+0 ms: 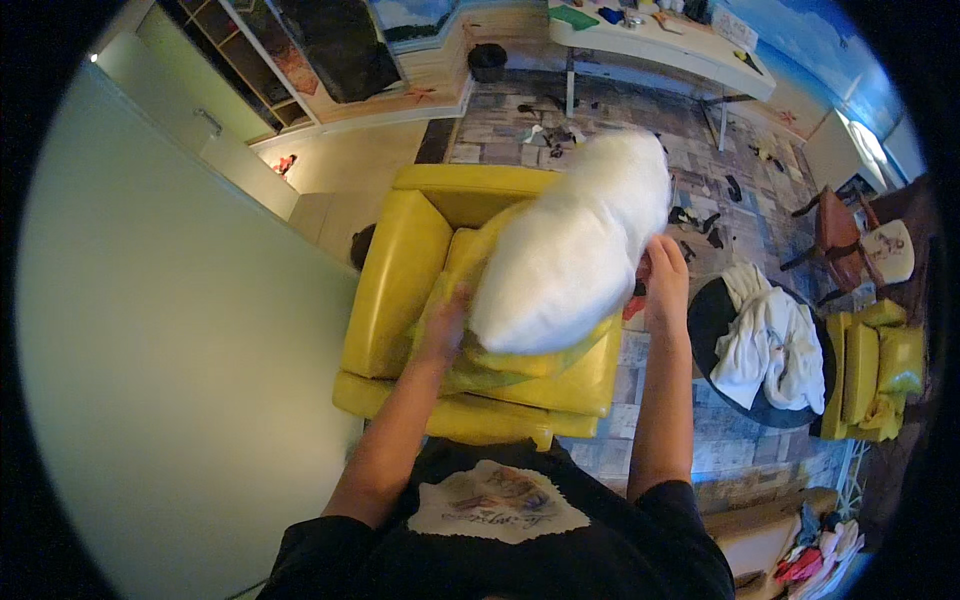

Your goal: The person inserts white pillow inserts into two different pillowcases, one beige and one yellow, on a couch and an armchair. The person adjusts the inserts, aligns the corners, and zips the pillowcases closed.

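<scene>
A plump white pillow (570, 247) slants over the seat of a yellow armchair (390, 285), in front of my body. The fingers of my right hand (664, 274) are curled against the pillow's right edge, gripping it. At the pillow's lower left is my left hand (448, 322), blurred by motion, so its grip is unclear. Yellowish fabric (487, 371), also blurred, spreads beneath the pillow and around my left hand. Whether this fabric is a loose cover cannot be told.
A pale door or panel (172, 337) rises close on the left. To the right, white cloths (769, 341) lie on a round dark table (705, 330), beside another yellow armchair (859, 360). Shoes and small items (697, 221) litter the floor. A white desk (667, 45) stands at the back.
</scene>
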`<state>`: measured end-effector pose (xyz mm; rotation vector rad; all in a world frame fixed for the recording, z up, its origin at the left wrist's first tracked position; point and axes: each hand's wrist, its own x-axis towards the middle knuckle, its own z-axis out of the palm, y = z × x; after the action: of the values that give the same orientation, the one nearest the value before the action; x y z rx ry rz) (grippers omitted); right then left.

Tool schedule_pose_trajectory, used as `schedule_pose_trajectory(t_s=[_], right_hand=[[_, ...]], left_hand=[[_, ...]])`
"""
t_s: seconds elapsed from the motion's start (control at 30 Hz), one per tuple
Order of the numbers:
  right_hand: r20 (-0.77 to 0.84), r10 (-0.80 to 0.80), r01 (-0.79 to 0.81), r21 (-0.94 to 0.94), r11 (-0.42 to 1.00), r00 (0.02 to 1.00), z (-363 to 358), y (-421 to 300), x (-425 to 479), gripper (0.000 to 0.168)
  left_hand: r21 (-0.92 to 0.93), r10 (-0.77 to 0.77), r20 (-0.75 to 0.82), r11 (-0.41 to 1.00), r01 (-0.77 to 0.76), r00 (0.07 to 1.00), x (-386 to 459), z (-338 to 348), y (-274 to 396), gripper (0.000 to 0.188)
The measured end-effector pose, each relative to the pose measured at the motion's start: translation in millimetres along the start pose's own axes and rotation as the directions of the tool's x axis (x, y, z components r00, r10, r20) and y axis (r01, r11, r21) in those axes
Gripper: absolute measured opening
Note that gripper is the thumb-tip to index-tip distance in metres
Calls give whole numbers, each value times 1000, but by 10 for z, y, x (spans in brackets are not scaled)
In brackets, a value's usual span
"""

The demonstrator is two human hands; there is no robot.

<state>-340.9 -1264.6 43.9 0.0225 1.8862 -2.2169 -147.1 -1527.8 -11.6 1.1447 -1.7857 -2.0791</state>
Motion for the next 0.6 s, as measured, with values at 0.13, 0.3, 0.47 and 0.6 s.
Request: schedule_pose_trajectory(t_s=[0.13,0.3,0.47,0.6], right_hand=[[442,-350,364,56,930,826,1026,-302,-275,26],[673,-130,470,-353,809,728,1479,685,-528,20],[855,-363,871,-183,456,370,1976,1285,-1039,39],[955,-167,889,-153,431,245,2169,1419,-970,40]], left_hand=[[-537,-57,-137,843,-26,989,-134,-424,-66,39],[-626,-135,-123,780,29,983,-113,-1382,-1119,33],[-803,-332,-8,564,192,943,-435,-2167,-2342,29],[-165,-320,113,928,335,941,-982,-1576,-2244,41]])
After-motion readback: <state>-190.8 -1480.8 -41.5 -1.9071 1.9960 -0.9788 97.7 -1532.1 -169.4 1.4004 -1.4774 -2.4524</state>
